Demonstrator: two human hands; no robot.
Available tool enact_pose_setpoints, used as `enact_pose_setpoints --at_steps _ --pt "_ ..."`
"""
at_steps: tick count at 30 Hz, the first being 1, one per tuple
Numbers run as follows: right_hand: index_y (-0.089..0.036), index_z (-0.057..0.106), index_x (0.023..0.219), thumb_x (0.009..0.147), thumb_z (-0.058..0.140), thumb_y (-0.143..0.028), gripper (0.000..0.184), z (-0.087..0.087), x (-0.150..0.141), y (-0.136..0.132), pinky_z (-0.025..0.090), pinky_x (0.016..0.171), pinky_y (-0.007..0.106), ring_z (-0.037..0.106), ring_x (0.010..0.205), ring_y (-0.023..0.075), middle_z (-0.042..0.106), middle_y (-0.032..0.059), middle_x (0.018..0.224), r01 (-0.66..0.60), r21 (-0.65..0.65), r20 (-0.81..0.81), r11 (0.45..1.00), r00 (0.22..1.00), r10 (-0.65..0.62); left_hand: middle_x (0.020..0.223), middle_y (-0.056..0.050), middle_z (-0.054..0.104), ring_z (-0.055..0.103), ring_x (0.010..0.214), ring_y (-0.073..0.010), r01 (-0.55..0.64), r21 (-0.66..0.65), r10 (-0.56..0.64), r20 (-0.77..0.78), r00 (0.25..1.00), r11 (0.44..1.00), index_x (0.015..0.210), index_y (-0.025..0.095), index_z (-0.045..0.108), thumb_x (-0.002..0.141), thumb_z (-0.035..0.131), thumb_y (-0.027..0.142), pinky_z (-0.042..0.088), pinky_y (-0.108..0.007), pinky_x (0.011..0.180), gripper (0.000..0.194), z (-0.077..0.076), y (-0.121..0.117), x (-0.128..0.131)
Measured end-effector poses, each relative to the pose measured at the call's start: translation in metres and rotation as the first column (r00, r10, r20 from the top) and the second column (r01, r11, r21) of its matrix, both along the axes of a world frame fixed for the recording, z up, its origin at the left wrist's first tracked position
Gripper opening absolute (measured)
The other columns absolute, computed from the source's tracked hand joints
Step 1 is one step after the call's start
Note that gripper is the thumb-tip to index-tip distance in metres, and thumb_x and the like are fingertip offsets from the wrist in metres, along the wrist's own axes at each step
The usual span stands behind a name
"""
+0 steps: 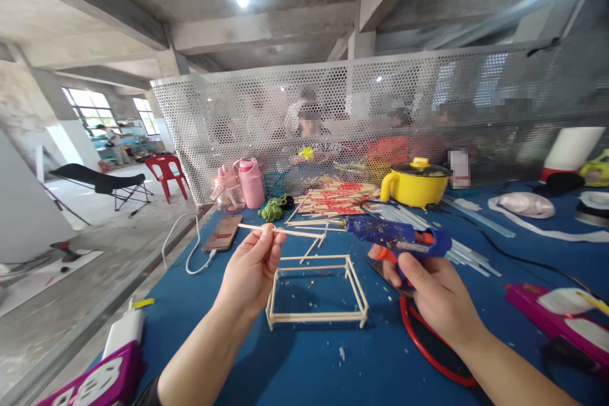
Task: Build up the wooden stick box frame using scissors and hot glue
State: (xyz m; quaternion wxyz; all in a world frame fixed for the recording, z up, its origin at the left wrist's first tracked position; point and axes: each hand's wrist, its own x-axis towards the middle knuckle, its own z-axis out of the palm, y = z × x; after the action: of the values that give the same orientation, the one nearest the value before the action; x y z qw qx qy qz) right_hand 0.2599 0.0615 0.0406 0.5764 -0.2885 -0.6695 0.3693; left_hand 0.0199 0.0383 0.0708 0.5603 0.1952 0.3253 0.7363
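My left hand [250, 273] pinches a thin wooden stick [302, 233], held nearly level above the blue table [295, 371]. Short stick pieces show around the stick's right end; whether they are joined to it I cannot tell. Wrapped round the handle of a blue hot glue gun [387, 236] is my right hand [438, 295]. The nozzle points left, close to the stick's right end. Below and between my hands stands a box-shaped frame of wooden sticks [316, 317]. Under my right hand lies a red-handled tool [419, 336], partly hidden.
Paper-wrapped sticks [337, 198] lie in a pile behind, beside a yellow electric pot [419, 185]. Clear glue sticks [469, 257], a phone [223, 233], green yarn [273, 209], a pink bottle [250, 184] and purple power strips [556, 314] surround the work. A perforated metal screen [266, 101] separates people beyond.
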Motion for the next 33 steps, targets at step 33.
enact_pose_setpoints --at_steps 33 --pt "-0.014 0.05 0.125 0.085 0.05 -0.025 0.042 0.044 0.059 0.062 0.045 0.092 0.04 0.059 0.107 0.0292 0.062 0.0152 0.119 0.365 0.738 0.321 0.568 0.55 -0.771 0.069 -0.001 0.065 0.065 0.055 -0.0035 -0.013 0.017 0.013 -0.012 1.0 1.0 0.083 0.012 0.061 0.09 0.044 0.004 0.053 -0.007 0.051 0.02 -0.008 0.005 -0.008"
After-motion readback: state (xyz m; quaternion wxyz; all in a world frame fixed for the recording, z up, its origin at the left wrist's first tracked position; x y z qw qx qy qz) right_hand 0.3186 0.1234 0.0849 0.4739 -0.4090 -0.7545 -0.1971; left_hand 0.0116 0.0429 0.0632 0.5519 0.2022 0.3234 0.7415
